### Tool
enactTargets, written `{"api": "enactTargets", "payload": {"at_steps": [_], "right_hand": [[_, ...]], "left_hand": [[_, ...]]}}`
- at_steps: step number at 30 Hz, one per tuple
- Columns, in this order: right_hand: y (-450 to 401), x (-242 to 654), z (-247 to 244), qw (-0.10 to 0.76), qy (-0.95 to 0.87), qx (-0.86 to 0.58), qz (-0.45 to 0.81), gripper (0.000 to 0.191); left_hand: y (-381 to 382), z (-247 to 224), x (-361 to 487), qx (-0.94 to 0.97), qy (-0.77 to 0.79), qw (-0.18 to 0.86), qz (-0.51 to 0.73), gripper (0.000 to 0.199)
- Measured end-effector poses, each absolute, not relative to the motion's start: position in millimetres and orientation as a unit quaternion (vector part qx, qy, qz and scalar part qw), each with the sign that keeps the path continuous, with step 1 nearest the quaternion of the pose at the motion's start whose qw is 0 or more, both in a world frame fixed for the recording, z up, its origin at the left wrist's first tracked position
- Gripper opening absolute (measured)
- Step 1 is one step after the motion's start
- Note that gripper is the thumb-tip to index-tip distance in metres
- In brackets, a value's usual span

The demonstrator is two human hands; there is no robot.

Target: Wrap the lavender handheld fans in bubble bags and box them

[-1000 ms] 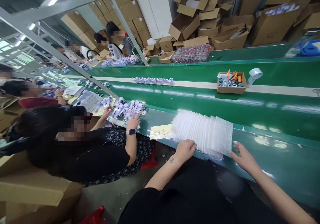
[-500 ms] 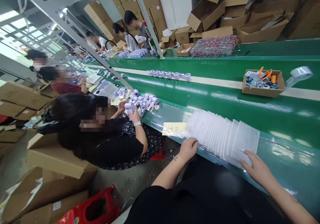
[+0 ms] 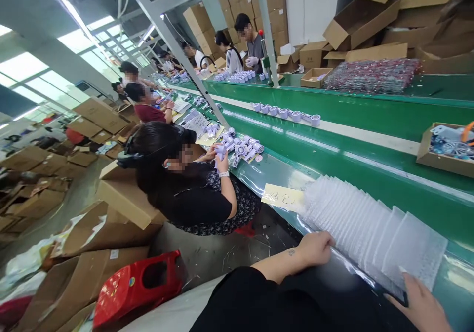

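A fanned row of clear bubble-wrap bags (image 3: 370,233) lies along the near edge of the green work table. My left hand (image 3: 314,248) is closed at the table edge, beside the row's left part. Its fingers curl inward, so whatever is in them, if anything, is hidden. At the row's right end is my right hand (image 3: 424,302), thumb and fingers apart, fingertips at the lower edge of the last bags. Whether it presses on them I cannot tell. A yellow paper sign (image 3: 283,197) with handwriting sits left of the bags.
A co-worker (image 3: 177,184) sits to my left, holding a light-purple handheld part, near a pile of similar parts (image 3: 242,146). More stand in line on the conveyor belt (image 3: 351,130). A carton of parts (image 3: 448,149) is at right. A red stool (image 3: 137,287) stands on the floor.
My view has turned left, so the bags and both hands appear further right and lower. My left hand stays closed at the table edge; my right stays by the row's right end.
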State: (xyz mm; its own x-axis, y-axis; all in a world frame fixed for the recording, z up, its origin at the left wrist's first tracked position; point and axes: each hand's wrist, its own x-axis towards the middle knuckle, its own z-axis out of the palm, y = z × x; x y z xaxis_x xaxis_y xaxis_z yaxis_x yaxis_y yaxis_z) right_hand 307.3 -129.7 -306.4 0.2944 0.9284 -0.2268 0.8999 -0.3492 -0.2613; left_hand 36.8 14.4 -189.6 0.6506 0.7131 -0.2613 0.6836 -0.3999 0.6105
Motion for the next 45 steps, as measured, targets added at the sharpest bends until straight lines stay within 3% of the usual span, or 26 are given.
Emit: {"api": "enactTargets", "payload": {"at_steps": [10,18,22,33,36,39,45], "right_hand": [[-120,314,-295,0.042,-0.602,-0.778,0.173,0.066],[-121,328,-301,0.101,-0.6,-0.757,0.239,0.06],[-122,335,-305,0.114,-0.597,-0.75,0.261,0.061],[-128,337,-286,0.046,-0.584,-0.745,0.32,0.076],[-127,338,-285,0.035,-0.587,-0.744,0.316,0.076],[-126,339,-286,0.031,-0.596,-0.741,0.308,0.073],[-130,333,-284,0.032,-0.583,-0.753,0.305,0.074]], "left_hand": [[8,-185,39,0.812,0.439,0.384,0.028,0.02],[2,-177,50,0.815,0.435,0.384,0.017,0.016],[-4,-178,56,0.819,0.426,0.383,0.027,0.013],[-18,-192,65,0.816,0.43,0.371,0.105,0.02],[11,-186,48,0.775,0.514,0.322,0.178,0.024],[69,-177,14,0.621,0.704,0.251,0.238,0.022],[175,-186,-43,0.529,0.788,0.228,0.216,0.032]]}}
